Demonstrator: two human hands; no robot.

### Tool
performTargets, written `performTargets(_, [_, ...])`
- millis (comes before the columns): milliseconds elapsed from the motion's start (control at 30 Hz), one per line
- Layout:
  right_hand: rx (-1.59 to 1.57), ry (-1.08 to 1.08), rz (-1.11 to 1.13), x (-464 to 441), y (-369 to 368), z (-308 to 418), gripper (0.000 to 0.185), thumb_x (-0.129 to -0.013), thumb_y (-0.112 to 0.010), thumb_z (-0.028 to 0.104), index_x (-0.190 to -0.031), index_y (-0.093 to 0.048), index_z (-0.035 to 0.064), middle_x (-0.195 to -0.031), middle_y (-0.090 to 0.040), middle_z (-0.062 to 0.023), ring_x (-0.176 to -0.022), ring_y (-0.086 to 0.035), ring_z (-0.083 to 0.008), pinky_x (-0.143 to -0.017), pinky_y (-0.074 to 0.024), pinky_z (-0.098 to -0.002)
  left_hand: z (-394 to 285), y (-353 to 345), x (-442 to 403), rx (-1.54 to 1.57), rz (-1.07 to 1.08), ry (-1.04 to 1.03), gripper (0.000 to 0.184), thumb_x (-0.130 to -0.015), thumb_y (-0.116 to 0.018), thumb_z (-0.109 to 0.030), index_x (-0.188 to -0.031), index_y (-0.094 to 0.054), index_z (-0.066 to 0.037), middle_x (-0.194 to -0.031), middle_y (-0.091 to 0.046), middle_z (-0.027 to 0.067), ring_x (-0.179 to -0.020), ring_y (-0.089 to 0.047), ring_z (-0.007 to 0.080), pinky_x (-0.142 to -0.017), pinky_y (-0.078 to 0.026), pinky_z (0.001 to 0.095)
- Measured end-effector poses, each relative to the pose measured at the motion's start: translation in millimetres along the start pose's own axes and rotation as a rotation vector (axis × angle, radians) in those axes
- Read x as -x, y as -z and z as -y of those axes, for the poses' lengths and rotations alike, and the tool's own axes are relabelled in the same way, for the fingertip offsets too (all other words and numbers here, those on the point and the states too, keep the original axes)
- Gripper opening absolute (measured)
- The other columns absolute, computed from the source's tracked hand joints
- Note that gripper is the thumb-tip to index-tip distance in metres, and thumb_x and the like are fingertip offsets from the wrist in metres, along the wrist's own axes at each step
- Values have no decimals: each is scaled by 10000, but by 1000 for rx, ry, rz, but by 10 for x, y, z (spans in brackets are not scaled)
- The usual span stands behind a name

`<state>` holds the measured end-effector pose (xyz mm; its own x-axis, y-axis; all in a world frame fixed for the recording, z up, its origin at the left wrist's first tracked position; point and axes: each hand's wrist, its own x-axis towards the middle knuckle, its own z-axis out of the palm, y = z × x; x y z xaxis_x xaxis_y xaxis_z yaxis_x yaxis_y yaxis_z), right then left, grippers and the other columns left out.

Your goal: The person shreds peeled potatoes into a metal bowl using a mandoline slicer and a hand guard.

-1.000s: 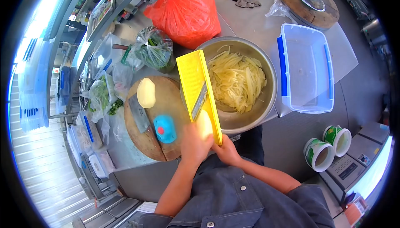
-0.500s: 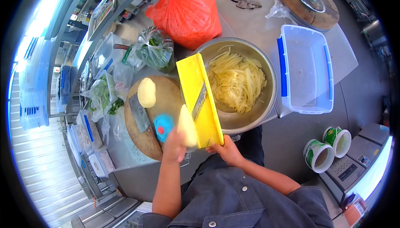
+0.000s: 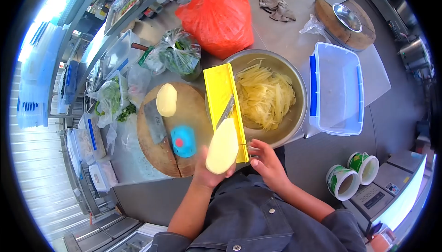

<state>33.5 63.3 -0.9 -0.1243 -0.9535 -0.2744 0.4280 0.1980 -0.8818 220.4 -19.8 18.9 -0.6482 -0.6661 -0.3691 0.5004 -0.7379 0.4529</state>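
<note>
My left hand (image 3: 208,171) is closed around a peeled potato (image 3: 223,147), which overlaps the lower end of a yellow mandoline slicer (image 3: 220,81). I cannot tell whether the potato touches it. My right hand (image 3: 270,165) has its fingers apart beside the slicer's lower right edge. The slicer leans on the rim of a steel bowl (image 3: 301,109), its metal blade showing. Pale potato shreds (image 3: 266,93) are heaped in the bowl. To the left, a round wooden board (image 3: 149,153) carries another peeled potato (image 3: 166,100), a cleaver (image 3: 155,122) and a blue piece with a red knob (image 3: 184,141).
A clear tub with blue clips (image 3: 338,88) stands right of the bowl. Behind are a red plastic bag (image 3: 216,19) and bagged greens (image 3: 179,56). A second wooden board with a steel dish (image 3: 347,18) is far right. Two buckets (image 3: 343,183) stand lower right.
My left hand has brought the potato right, over the slicer's lower end. My right hand has let go of the slicer and spread its fingers. The camera view has shifted slightly.
</note>
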Motion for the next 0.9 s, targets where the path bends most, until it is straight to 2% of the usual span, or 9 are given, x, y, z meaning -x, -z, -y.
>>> performTargets(67, [-471, -279, 247, -132, -200, 208, 506, -1007, -589, 266, -1406, -430, -2, -1101, -610, -120, -891, -628, -208, -858, -514, -319, 93, -205, -17, -5, -68, 0, 735, -987, -433, -609, -1387, -460, 7, -945, -642, 176, -566, -599, 227, -478, -464, 314])
performTargets(133, [-588, -411, 234, -203, -170, 69, 498, -1020, -558, 289, -1406, -431, 0, -1125, -612, -129, -906, -633, -225, -854, -518, -334, 147, -317, -26, -709, -278, 61, 607, -1052, -342, -518, -1387, -468, -29, -841, -645, 123, -551, -591, 173, -470, -458, 285])
performTargets(300, [-767, -586, 27, -253, -243, 241, 455, -1047, -476, 331, -1395, -440, 40, -1222, -617, -158, -1065, -646, -306, -847, -559, -428, -107, -281, 217, -1600, -563, -483, 292, -995, -579, -121, -1260, -581, 3, -803, -608, 41, -605, -586, 112, -529, -441, 226])
performTargets(433, [-639, -468, 19, -271, -65, 186, 505, -1049, -456, 407, -1406, -434, 51, -1193, -630, -162, -1044, -651, -306, -819, -556, -434, -599, 513, 250, -1982, -979, -484, 512, -884, -710, -201, -1331, -540, -19, -1062, -549, 145, -935, -558, 267, -824, -490, 407])
performTargets(533, [-553, -358, 4, -304, -40, 229, 564, -1048, -421, 492, -1395, -452, 48, -1166, -635, -167, -992, -661, -306, -785, -549, -433, -607, 1114, 208, -2227, -1022, -311, 571, -843, -722, -222, -1355, -529, -56, -1150, -540, 162, -1065, -549, 317, -882, -471, 446])
performTargets(667, [-551, -312, -36, -320, -99, 301, 533, -1065, -396, 451, -1387, -454, 30, -1151, -641, -164, -976, -668, -315, -796, -552, -451, -671, 992, 159, -2108, -1052, -218, 588, -875, -691, -252, -1400, -498, -73, -1137, -574, 142, -1029, -584, 296, -902, -490, 439])
performTargets(733, [-528, -292, -74, -355, -111, 303, 521, -1070, -390, 434, -1383, -456, 24, -1149, -643, -163, -975, -669, -313, -800, -553, -454, -728, 884, 180, -1195, -946, -333, 540, -939, -619, -276, -1421, -485, -73, -1204, -603, 126, -1058, -611, 259, -949, -505, 430])
performTargets(800, [-416, -196, -115, -328, -113, 197, 492, -1077, -389, 383, -1379, -464, 2, -1183, -638, -156, -1012, -665, -286, -864, -544, -425, -644, 795, 270, -198, -550, -492, 449, -1009, -517, -287, -1391, -515, -50, -1270, -610, 112, -1101, -621, 228, -979, -514, 408])
performTargets(900, [-406, -158, -135, -353, -225, 144, 475, -1082, -393, 341, -1386, -467, -16, -1227, -626, -142, -1070, -645, -243, -936, -516, -374, -392, 636, 357, -185, -389, -489, 442, -1051, -443, -296, -1382, -510, -11, -1300, -604, 119, -1169, -603, 255, -1007, -502, 413])
